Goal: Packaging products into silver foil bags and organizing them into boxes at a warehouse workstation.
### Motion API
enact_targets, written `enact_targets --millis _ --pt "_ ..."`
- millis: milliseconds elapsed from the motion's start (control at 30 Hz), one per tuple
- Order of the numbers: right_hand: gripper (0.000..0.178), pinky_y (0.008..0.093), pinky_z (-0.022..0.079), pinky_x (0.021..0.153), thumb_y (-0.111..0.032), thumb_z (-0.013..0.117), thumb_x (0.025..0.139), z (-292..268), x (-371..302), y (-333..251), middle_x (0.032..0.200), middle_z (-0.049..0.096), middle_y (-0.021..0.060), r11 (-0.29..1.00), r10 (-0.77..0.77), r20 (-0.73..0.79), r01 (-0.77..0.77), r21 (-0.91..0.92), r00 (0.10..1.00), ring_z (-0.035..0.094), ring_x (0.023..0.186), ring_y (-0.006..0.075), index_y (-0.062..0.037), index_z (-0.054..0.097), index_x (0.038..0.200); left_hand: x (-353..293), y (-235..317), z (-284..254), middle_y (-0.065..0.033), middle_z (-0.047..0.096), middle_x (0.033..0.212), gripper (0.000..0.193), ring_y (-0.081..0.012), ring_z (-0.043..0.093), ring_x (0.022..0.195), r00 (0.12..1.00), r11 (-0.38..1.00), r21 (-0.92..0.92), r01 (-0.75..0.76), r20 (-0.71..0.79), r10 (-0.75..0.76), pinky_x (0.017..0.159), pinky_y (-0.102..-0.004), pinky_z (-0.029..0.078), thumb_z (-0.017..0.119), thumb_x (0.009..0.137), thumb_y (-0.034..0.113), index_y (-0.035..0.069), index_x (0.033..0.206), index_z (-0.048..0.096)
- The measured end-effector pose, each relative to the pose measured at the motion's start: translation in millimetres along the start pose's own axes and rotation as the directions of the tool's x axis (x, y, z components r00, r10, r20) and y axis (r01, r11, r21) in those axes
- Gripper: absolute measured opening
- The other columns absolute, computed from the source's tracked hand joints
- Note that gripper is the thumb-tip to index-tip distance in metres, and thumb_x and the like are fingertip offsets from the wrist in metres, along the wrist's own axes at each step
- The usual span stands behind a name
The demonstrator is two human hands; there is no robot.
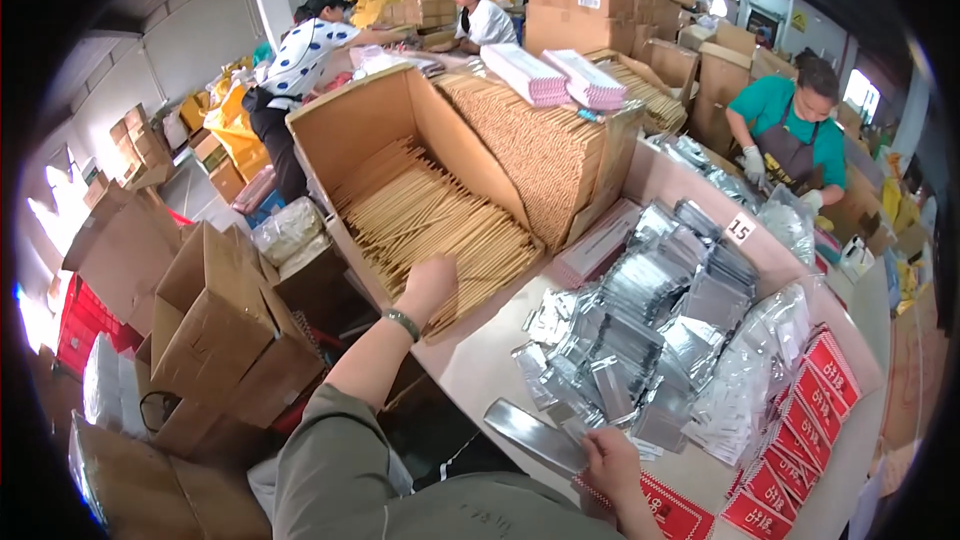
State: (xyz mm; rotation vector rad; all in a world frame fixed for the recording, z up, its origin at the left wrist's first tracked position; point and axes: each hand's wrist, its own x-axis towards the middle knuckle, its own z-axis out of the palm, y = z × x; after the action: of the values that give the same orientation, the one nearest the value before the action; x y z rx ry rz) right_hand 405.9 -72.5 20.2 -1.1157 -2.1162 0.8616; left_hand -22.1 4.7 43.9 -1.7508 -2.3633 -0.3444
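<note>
So the biggest thing here is the pale table (478,342), running from near middle off to the right, and it's loaded. On its left side sits a big open cardboard box (362,125), and just beyond it on the right there's a tall block of stacked sticks (520,155) with the ends facing out. A couple of pink-and-white packs (530,78) lie on top of that block.

Next down in size: a messy heap of silver pouches (640,330) right of the box, then overlapping red cards (822,372) along the near right edge.

Inside the box are loose wooden sticks (430,205), mostly lined up, a few crossed. Left hand (430,285) is down at their near end with the fingers curled over. Can't tell if it's actually gripping any, since the fingertips are hidden.

Right hand (612,460) is near, pinching the right end of a flat silver pouch (530,432) between thumb and fingers, out over the near table edge.

As for progress, I'd call it well short of finished. Loads of sticks left in the box, that whole block looks untouched, and the pouch heap is big. What's done is harder: one pouch is in hand, but I can't make out whether it, or any in the heap, has anything inside.
</note>
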Motion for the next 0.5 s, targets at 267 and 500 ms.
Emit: enact_targets --millis 267,500 --pt "0.014 0.0418 0.051 0.071 -0.013 0.066 0.088 -2 8 -11 0.081 0.064 0.0159 0.967 0.247 -0.065 -0.241 0.085 0.967 0.064 0.079 0.0358 -0.0061 0.066 0.1 9 0 1 -0.0171 0.067 0.091 0.01 -0.0348 0.069 0.08 0.994 0.997 0.058 -0.046 0.097 0.04 0.069 -0.0435 0.056 0.056 0.087 0.011 0.004 0.091 0.062" --pt "0.017 0.0445 0.046 0.078 -0.014 0.07 0.076 48 3 5 0.091 0.063 0.0167 0.903 -0.305 0.094 0.319 -0.289 0.948 0.059 0.089 0.0362 -0.0054 0.064 0.09 -17 29 1 -0.0173 0.063 0.092 0.013 -0.0345 0.065 0.085 0.95 0.864 -0.502 -0.036 -0.286 -0.127 0.075 -0.0429 0.053 0.059 0.09 0.014 0.003 0.096 0.062"
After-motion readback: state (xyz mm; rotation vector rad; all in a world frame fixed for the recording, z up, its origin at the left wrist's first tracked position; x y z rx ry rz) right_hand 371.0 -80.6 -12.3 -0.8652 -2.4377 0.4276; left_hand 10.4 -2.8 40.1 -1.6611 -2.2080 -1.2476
